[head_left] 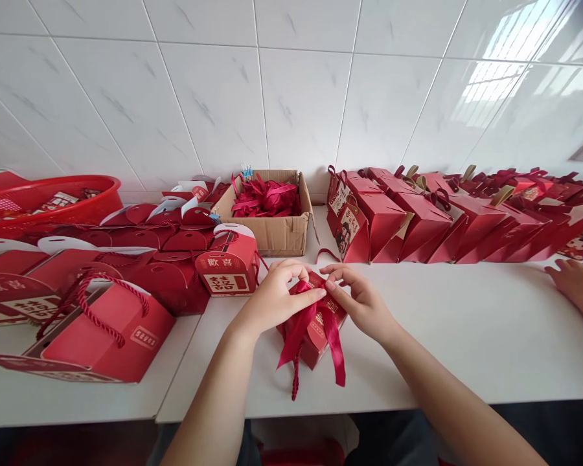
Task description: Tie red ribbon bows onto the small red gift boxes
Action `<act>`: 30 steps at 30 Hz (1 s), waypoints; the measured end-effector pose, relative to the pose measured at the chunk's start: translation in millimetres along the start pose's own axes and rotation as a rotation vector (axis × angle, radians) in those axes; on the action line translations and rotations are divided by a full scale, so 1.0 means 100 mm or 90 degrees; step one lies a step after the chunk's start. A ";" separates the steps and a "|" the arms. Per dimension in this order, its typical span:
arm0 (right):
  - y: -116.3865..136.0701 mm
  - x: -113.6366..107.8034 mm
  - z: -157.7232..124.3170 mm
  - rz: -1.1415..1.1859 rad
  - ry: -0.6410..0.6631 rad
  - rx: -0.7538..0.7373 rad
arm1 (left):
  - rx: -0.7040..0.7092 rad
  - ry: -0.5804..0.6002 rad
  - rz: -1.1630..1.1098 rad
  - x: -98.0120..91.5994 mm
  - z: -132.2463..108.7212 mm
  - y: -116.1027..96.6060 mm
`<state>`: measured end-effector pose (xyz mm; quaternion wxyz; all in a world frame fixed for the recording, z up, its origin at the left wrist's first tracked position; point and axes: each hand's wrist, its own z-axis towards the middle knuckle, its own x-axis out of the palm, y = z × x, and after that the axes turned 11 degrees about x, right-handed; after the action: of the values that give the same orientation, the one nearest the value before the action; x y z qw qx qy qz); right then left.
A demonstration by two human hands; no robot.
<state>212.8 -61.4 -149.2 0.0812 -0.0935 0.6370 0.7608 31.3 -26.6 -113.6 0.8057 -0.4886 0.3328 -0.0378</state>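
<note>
A small red gift box (pixel 315 349) lies on the white table in front of me, with gold print on its face. A dark red satin ribbon (pixel 337 356) is looped at its top, and two tails hang down over the box. My left hand (pixel 282 294) is closed, thumb and fingers pinching the ribbon at the knot. On the other side, my right hand (pixel 362 301) is closed too, its thumb and fingertips at the ribbon's right part by the box's upper edge. A twisted red cord (pixel 295 375) dangles from the box's near side.
Behind stands a cardboard carton (pixel 272 233) of bunched ribbons. Red boxes with cord handles (pixel 111 336) fill the left, beside a red plastic basket (pixel 107 194). Rows of red boxes (pixel 422 213) line the tiled wall at right. Another person's hand (pixel 580 288) rests at the right edge.
</note>
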 end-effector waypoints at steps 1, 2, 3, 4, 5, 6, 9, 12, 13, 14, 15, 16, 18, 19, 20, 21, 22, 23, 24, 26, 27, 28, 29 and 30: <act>0.01 0.00 0.00 0.001 -0.001 -0.006 | -0.006 0.002 0.003 0.00 0.00 0.01; 0.01 0.00 0.00 0.002 -0.003 -0.011 | -0.012 0.001 0.008 -0.01 0.00 0.01; 0.01 0.00 0.00 0.003 -0.005 -0.016 | -0.016 -0.002 0.014 -0.01 -0.01 0.02; 0.02 0.00 0.00 0.005 -0.005 -0.019 | -0.019 -0.004 0.021 -0.02 -0.01 0.02; 0.02 0.00 0.00 0.009 -0.002 -0.020 | -0.020 -0.006 0.027 -0.02 -0.01 0.03; 0.02 0.00 0.00 0.016 0.002 -0.020 | -0.018 -0.007 0.032 -0.03 -0.01 0.03; 0.02 -0.01 0.00 0.025 0.014 -0.013 | -0.011 -0.007 0.040 -0.04 -0.02 0.03; 0.01 -0.02 -0.01 0.015 0.013 -0.009 | -0.009 -0.023 0.036 -0.04 -0.02 0.02; 0.01 -0.02 -0.01 0.013 0.013 -0.010 | -0.011 -0.029 0.034 -0.04 -0.02 0.01; 0.01 -0.02 -0.01 0.012 0.014 -0.015 | -0.013 -0.032 0.032 -0.03 -0.01 0.00; 0.01 -0.02 -0.01 0.011 0.015 -0.020 | -0.014 -0.034 0.030 -0.02 -0.01 -0.01; 0.01 -0.02 -0.01 0.012 0.017 -0.025 | -0.015 -0.036 0.027 -0.01 0.00 -0.01; 0.01 -0.02 -0.01 0.015 0.017 -0.030 | -0.017 -0.038 0.018 0.01 0.01 -0.02; 0.01 -0.02 -0.01 0.014 0.014 -0.030 | -0.017 -0.040 0.013 0.02 0.01 -0.02; 0.01 -0.02 -0.01 0.014 0.009 -0.029 | -0.016 -0.040 0.008 0.02 0.02 -0.01; 0.01 -0.02 0.00 0.012 0.005 -0.028 | -0.014 -0.038 0.004 0.03 0.02 -0.01; 0.00 -0.02 0.00 0.012 0.002 -0.027 | -0.011 -0.035 0.000 0.03 0.02 -0.01; 0.00 -0.02 0.00 0.012 0.000 -0.026 | -0.008 -0.032 -0.002 0.03 0.02 -0.01; 0.00 -0.03 0.00 0.014 0.000 -0.026 | -0.006 -0.029 -0.003 0.03 0.02 -0.01; 0.00 -0.03 -0.01 0.016 0.000 -0.024 | -0.005 -0.027 -0.005 0.02 0.01 -0.01; 0.00 -0.03 -0.02 0.015 0.000 -0.022 | -0.006 -0.027 -0.006 0.01 0.01 0.00; 0.01 -0.04 -0.02 0.013 -0.001 -0.020 | -0.006 -0.027 -0.007 0.00 0.01 0.00; 0.01 -0.04 -0.03 0.012 0.001 -0.021 | -0.005 -0.026 -0.008 -0.01 0.01 0.00; 0.01 -0.05 -0.03 0.010 0.003 -0.024 | -0.004 -0.024 -0.009 -0.01 0.01 0.00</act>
<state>217.2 -64.9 -147.2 0.0718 -0.0918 0.6238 0.7729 30.7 -25.2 -113.0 0.8101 -0.4940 0.3140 -0.0336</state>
